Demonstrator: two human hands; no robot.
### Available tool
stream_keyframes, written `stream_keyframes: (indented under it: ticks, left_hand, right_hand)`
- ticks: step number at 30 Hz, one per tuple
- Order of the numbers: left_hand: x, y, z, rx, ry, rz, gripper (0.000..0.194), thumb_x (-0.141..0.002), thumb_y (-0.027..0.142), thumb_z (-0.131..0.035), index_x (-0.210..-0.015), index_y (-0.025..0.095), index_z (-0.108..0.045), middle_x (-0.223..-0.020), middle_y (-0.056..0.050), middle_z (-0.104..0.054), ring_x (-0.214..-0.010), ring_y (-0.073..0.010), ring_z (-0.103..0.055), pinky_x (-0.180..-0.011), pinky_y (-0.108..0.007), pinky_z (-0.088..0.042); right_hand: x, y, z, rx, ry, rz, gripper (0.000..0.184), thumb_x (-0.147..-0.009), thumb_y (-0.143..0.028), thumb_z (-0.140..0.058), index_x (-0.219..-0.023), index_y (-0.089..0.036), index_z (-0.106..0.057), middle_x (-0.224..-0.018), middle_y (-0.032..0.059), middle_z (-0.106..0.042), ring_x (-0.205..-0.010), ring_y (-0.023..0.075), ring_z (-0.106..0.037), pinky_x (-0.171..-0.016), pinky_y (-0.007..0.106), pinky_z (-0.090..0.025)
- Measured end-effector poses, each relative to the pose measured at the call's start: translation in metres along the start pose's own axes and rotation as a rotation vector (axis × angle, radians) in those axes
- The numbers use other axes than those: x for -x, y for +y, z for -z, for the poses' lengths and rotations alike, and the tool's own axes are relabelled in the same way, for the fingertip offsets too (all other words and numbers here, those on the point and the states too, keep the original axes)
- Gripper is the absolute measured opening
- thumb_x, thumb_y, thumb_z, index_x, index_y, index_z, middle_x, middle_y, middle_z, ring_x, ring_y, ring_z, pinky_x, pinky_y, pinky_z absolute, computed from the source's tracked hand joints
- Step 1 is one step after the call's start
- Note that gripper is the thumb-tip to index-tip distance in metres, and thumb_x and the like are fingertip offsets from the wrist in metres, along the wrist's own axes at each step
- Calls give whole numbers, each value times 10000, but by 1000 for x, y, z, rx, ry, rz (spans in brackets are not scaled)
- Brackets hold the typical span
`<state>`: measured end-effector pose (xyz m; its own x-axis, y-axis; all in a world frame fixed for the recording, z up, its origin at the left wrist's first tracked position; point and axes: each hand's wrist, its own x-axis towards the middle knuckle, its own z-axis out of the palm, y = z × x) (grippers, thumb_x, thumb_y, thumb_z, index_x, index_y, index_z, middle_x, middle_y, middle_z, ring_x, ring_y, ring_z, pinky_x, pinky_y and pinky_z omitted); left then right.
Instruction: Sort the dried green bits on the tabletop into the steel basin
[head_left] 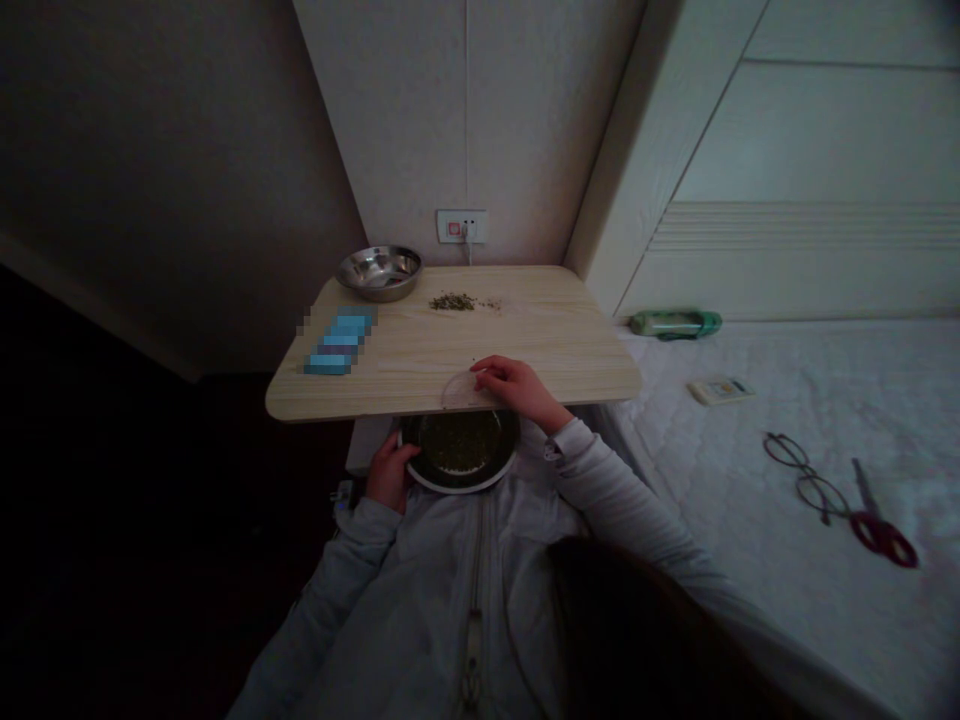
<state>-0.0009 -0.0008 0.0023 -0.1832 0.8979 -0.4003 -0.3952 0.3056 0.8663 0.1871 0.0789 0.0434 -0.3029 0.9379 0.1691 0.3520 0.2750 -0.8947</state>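
My left hand [388,474] grips the left rim of a round, dark dish with a pale outer edge [508,455]. The dish rests at my lap, partly under the table's front edge, and holds a layer of small greenish bits [459,440]. My right hand [511,386] is over the front edge of the wooden table [525,330], its fingers bent and drawn together. Whatever is between the fingertips is too small to make out. Just under them lies a thin, clear round piece [456,391]. Farther back on the table is a small pile of dry greenish bits [452,302].
A steel bowl [380,273] stands at the table's back left, with a blurred-out blue item [339,342] before it. On the white bed at right lie a green bottle [675,323], a small pale box [720,390], glasses [806,473] and red-handled scissors [883,536].
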Motion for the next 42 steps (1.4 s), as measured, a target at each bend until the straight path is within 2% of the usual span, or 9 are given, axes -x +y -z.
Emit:
stream_keyframes:
  ticks: [12, 15, 19, 22, 28, 31, 34, 39, 42]
  left_hand:
    - [1, 1, 0, -4, 8, 7, 297, -458, 116, -557, -750, 170, -558, -528, 47, -572, -515, -118, -529, -531, -236, -391]
    - [2, 1, -1, -5, 16, 12, 287, -462, 116, -552, -743, 170, -561, -534, 42, -579, -520, -116, -532, -531, -233, -392]
    - [2, 1, -1, 0, 36, 11, 258, -468, 127, -547, -723, 163, -563, -546, 30, -587, -530, -120, -539, -523, -230, -390]
    - [1, 0, -1, 15, 26, 10, 263, -470, 130, -546, -731, 165, -558, -534, 40, -578, -525, -123, -540, -538, -242, -397]
    - [1, 1, -1, 1, 20, 20, 277, -473, 128, -543, -747, 165, -549, -548, 40, -582, -534, -129, -546, -534, -245, -398]
    - [2, 1, -1, 8, 22, 15, 283, -475, 128, -541, -755, 161, -547, -538, 38, -582, -535, -130, -547, -538, -244, -399]
    - [2, 2, -2, 12, 20, 17, 287, -475, 128, -541, -761, 154, -547, -529, 37, -582, -530, -127, -545, -544, -243, -401]
    - [2, 2, -2, 23, 37, 25, 297, -470, 126, -544, -766, 149, -552, -564, 26, -599, -542, -124, -549, -543, -234, -399]
    - [1, 2, -1, 21, 30, 28, 301, -469, 132, -547, -769, 151, -554, -547, 32, -587, -543, -132, -552, -536, -239, -399]
  right_hand:
    - [0, 1, 0, -86, -5, -24, 235, -663, -283, -476, -848, -167, -562, -615, -25, -589, -498, 58, -440, -480, 178, -313]
    - [0, 1, 2, -230, 93, -16, 228, -660, -296, -481, -834, -165, -550, -613, -28, -576, -504, 58, -440, -493, 185, -320]
    - [0, 4, 11, -536, 371, -35, 204, -660, -282, -474, -823, -173, -526, -587, -38, -527, -445, 46, -379, -431, 188, -282]
    - [-1, 7, 18, -791, 505, -58, 160, -645, -253, -484, -787, -185, -513, -555, -49, -485, -414, 37, -342, -400, 185, -261]
    - [-1, 8, 24, -1071, 498, -80, 121, -624, -219, -510, -743, -194, -512, -531, -65, -462, -403, 27, -324, -385, 166, -251]
    - [-1, 7, 21, -1030, 500, -60, 127, -629, -223, -512, -751, -189, -515, -536, -64, -470, -405, 24, -322, -387, 162, -244]
    - [0, 4, 15, -833, 465, -53, 151, -643, -238, -509, -782, -182, -520, -546, -60, -495, -420, 25, -340, -398, 158, -245]
    - [6, -2, 3, -357, 194, -25, 269, -665, -276, -503, -915, -177, -515, -620, -35, -566, -448, 39, -376, -443, 168, -295]
    - [8, -4, 1, -185, 104, 14, 262, -690, -299, -470, -906, -166, -539, -657, -14, -583, -507, 58, -432, -493, 182, -334]
